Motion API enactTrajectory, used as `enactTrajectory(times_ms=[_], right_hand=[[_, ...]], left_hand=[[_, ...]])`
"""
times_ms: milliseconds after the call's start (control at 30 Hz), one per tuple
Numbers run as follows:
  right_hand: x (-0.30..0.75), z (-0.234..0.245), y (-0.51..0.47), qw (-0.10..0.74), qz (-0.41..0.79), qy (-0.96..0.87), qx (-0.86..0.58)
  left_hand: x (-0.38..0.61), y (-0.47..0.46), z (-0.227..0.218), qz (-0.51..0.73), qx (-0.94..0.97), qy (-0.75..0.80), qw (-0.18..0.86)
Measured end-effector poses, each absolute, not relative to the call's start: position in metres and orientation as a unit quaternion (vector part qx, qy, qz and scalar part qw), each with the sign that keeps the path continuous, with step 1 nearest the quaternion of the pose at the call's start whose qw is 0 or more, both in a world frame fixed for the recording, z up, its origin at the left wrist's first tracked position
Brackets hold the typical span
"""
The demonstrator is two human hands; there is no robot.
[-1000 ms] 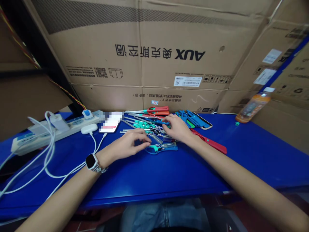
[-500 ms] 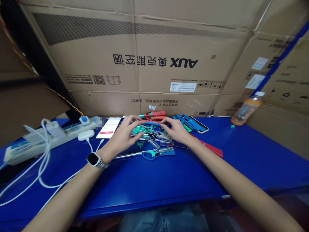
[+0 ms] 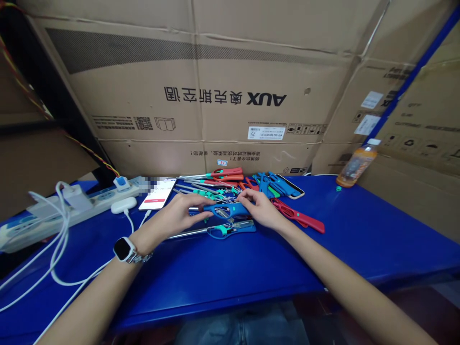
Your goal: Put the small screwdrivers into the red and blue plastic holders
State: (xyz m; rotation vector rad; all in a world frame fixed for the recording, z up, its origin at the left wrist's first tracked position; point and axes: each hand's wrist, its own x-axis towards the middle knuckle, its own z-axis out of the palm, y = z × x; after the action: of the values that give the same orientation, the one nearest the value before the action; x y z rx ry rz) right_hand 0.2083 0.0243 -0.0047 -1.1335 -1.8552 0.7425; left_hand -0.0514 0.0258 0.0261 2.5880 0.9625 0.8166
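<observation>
Both my hands hold one blue long-nosed lighter just above a blue table. My left hand, a watch on its wrist, pinches the lighter's left end. My right hand grips its right end. Right below lies a teal and blue lighter with a long metal nose pointing left. Behind my hands is a heap of several similar lighters in red, green and blue.
A phone with a lit screen lies left of the heap, beside a white charger and a power strip with white cables. An orange bottle leans at the back right. Large cardboard boxes wall the table's far edge.
My hands reached into the heap, took up a blue lighter and drew it nearer, over the teal lighter. The camera tilted slightly.
</observation>
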Motion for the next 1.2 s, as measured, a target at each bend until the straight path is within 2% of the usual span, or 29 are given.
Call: enactTrajectory(times_ms=[300, 567, 1200], right_hand=[[0.217, 0.006, 0.004, 0.287, 0.217, -0.857, -0.369], [0.222, 0.005, 0.002, 0.195, 0.129, -0.9, -0.367], [0.222, -0.005, 0.005, 0.18, 0.102, -0.912, -0.355]], left_hand=[[-0.062, 0.024, 0.03, 0.174, 0.875, 0.377, 0.248], [-0.059, 0.023, 0.017, 0.118, 0.896, 0.364, 0.225], [-0.06, 0.022, 0.01, 0.087, 0.887, 0.405, 0.202]])
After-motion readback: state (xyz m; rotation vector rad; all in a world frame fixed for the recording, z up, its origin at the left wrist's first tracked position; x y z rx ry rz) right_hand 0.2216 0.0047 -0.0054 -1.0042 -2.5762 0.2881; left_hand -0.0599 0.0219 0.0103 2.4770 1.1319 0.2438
